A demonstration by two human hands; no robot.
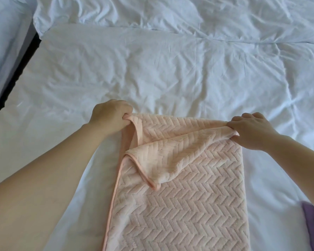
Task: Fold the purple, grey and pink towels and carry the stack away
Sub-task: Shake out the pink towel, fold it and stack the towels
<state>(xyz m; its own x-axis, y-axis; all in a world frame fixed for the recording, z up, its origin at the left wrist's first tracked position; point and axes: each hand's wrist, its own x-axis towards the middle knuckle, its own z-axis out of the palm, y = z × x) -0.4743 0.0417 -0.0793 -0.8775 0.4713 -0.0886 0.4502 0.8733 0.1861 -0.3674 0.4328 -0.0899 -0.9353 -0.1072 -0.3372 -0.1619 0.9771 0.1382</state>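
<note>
Pink towel (179, 187) lies at 6 o'clock on the bed sheet (152, 73). Left hand (110, 115) and right hand (250, 131) each pinch a far corner. Looks soft, light, floppy; best gripped at corners.

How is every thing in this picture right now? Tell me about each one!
pink towel: lying on the sheet, far end lifted, one corner flopped back on top.
left hand: gripping the pink towel's far left corner.
right hand: pinching its far right corner.
purple towel: lying at the lower right, mostly out of view; folded or not, cannot tell.
sheet: spread out, wrinkled.
</note>
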